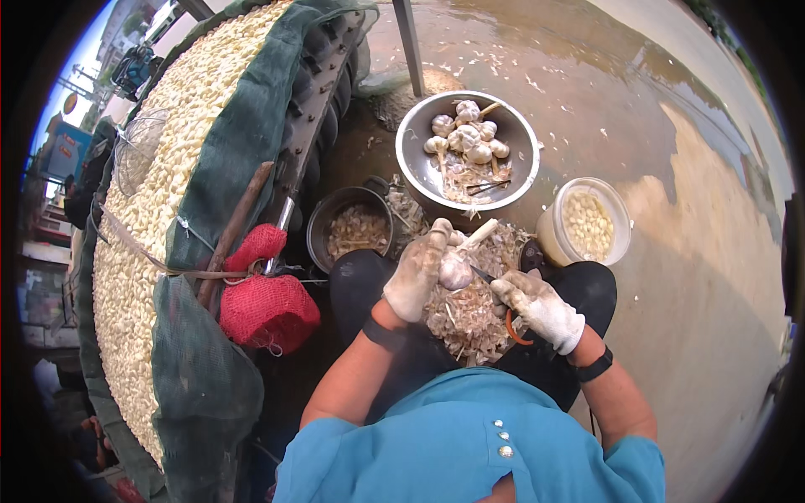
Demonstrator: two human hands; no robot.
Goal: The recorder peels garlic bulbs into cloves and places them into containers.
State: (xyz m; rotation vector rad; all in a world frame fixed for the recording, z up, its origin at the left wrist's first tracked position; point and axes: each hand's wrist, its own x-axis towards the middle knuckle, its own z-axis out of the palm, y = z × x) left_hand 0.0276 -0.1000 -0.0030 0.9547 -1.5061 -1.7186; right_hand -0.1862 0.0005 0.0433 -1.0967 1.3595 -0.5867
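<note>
My left hand [416, 271], in a soiled white glove, grips a whole garlic bulb [455, 271] whose cut stem points up and to the right. In my gloved right hand [538, 308] is a pair of scissors [517, 330] with an orange handle; the dark blade tip reaches the bulb's right side. Below both hands, a heap of garlic skins [468, 320] lies between my knees. Just beyond them stands a metal basin [405, 148] holding several garlic bulbs [466, 135], loose skins and a dark slender tool [489, 187].
Peeled cloves fill a plastic tub [619, 248] on the right. A metal pot [314, 220] with skins sits left of the basin. Along the left, green netting [233, 126] borders a large bed of peeled cloves [182, 113]; a red mesh bag [267, 314] hangs from a wooden stick [242, 220].
</note>
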